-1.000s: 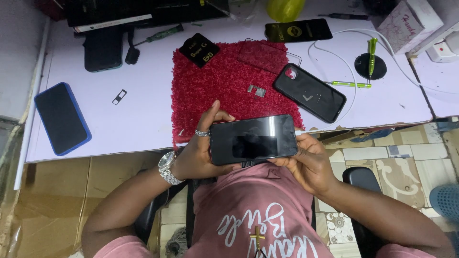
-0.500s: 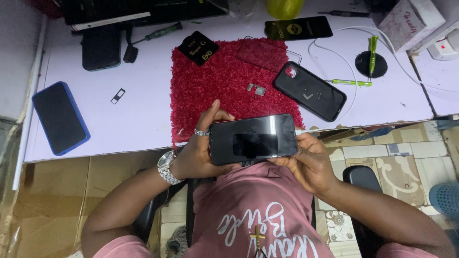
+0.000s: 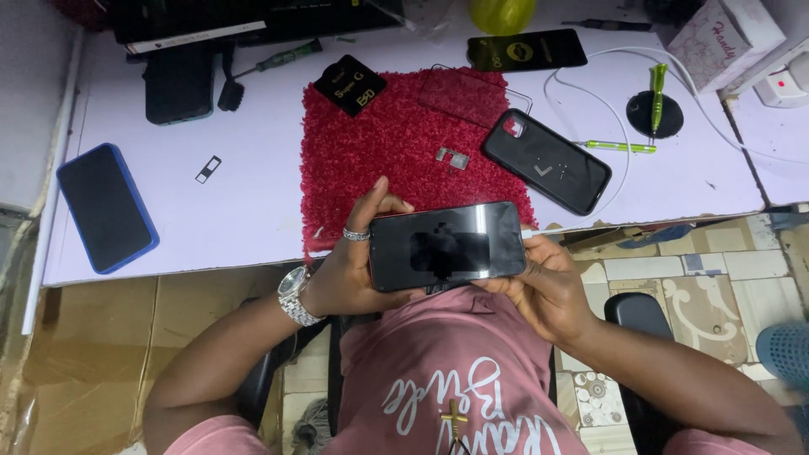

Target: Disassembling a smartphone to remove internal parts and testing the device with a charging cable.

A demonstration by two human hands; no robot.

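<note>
We sit at the white rectangular table (image 3: 253, 211) with its red fluffy mat (image 3: 379, 143). Our left hand (image 3: 350, 274) and right hand (image 3: 548, 282) grip the black glossy smartphone (image 3: 447, 246) above our lap. A small black square package (image 3: 350, 84) lies on the mat's far corner.

Bright, even light; sharp, edges slightly warped.

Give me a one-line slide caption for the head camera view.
Both hands, left hand and right hand, hold a dark-screened phone sideways above a red mat on a white desk.

Head view, steeply down, close.
</note>
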